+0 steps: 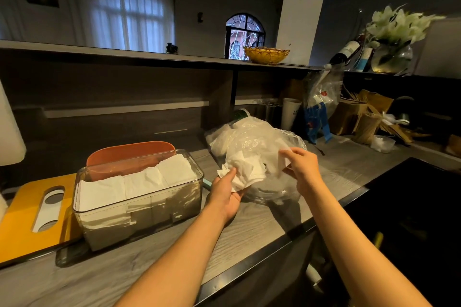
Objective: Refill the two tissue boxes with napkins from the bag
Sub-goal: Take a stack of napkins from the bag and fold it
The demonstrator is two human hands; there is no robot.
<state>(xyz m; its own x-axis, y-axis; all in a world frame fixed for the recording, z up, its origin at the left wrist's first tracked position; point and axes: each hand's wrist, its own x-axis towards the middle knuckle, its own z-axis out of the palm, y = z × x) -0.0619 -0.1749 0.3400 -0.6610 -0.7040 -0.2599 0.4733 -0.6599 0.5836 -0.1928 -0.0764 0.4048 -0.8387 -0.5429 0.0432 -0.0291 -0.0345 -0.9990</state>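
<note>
Your left hand (225, 193) cups one crumpled bunch of white paper napkins (243, 169) at the mouth of the single clear plastic bag (252, 139), mid-counter near its front edge. Your right hand (303, 166) pinches the bag's opening. One clear rectangular tissue box (139, 197), holding three napkin stacks, stands left; behind it, one orange box (129, 151).

Yellow wicker basket (266, 55) on the shelf, vase of white flowers (391, 57) right, tilted wine bottle (345, 53) between.
</note>
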